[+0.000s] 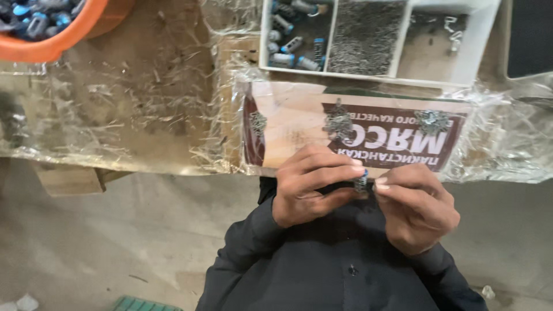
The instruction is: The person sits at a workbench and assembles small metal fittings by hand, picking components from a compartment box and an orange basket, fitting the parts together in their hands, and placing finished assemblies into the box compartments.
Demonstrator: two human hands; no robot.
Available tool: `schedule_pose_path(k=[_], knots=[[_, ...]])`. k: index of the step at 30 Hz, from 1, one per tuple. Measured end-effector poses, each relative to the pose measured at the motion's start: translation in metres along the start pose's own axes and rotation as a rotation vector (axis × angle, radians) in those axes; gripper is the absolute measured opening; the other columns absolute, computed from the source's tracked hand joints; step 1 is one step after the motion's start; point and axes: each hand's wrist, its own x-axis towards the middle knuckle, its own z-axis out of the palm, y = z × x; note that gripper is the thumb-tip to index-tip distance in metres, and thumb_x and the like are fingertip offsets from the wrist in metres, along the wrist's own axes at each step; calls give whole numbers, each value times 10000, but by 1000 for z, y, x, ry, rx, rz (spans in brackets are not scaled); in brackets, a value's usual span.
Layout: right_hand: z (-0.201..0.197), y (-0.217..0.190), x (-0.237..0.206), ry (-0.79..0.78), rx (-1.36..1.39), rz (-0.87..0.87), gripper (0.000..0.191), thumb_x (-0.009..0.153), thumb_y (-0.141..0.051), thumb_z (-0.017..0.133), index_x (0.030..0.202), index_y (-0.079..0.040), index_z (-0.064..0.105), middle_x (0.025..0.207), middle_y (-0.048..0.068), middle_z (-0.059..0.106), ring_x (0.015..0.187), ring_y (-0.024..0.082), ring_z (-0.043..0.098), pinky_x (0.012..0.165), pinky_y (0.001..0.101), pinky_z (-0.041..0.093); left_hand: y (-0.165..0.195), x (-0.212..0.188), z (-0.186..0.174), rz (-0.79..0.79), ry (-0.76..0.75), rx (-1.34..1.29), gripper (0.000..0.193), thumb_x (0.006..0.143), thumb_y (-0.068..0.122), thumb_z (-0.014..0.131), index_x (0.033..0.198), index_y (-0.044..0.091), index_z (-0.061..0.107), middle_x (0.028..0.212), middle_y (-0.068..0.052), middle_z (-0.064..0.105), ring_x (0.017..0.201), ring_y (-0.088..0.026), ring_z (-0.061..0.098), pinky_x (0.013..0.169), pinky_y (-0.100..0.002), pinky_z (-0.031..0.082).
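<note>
Workbench (144,103): rough wood under crinkled glossy plastic film. Divided tray (403,40): smooth white plastic. Pins (366,34): dull grey metal. Bowl (57,40): glossy orange plastic. Shirt (322,259): matt dark cloth (buttoned).

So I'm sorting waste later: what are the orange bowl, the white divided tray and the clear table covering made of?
The round orange bowl looks like moulded plastic, smooth with an even colour. The white divided tray has thin, matte walls, probably plastic too, though painted wood is possible. The clear table covering is thin plastic film: it wrinkles and glints.
</note>
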Motion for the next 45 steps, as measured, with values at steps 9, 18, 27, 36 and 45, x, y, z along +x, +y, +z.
schedule_pose_path(k=[9, 18, 27, 36, 45], knots=[[7, 7, 7, 35, -253, -195, 333, 879, 126, 802, 1121, -20, 625, 946, 146, 744, 867, 254, 738, 755, 307, 574, -1, -3, 2, -16, 13, -26, 482, 814, 110, 916, 1253, 147, 722, 1198, -6, 701, 984, -210, 695, 878, -318, 573], [-7, 7, -9, -24, 12, 304, 411, 883, 1, 793, 1255, 24, 620, 1007, 145, 752, 947, 202, 752, 831, 283, 608, 1, -4, -2, 42, -28, 95, 453, 859, 118, 916, 1270, 175, 733, 1214, 3, 697, 1002, -190, 677, 865, -322, 559], [26, 9, 12, -303, 138, 309, 401, 887, -138, 812, 1239, -19, 663, 1108, 104, 709, 1010, 185, 717, 888, 300, 582, -4, -19, -32, -20, 203, -84, 438, 808, 100, 940, 1195, 130, 735, 1186, -27, 703, 1029, -187, 708, 896, -310, 598], [101, -12, 62, -477, -694, -334, 685, 884, -462, 815, 1423, -76, 643, 1010, 45, 593, 831, 203, 620, 606, 340, 486, -4, -53, -84, -62, 563, 87, 503, 727, 66, 967, 1171, 74, 730, 1176, -67, 724, 1031, -194, 691, 892, -331, 581], [73, -11, 51, -420, -750, -237, 663, 833, -499, 824, 1335, -96, 669, 1060, 77, 583, 896, 233, 616, 661, 350, 501, -9, -44, -76, -54, 493, 129, 469, 733, 96, 970, 1139, 83, 735, 1151, -62, 724, 1021, -202, 698, 895, -329, 580]])
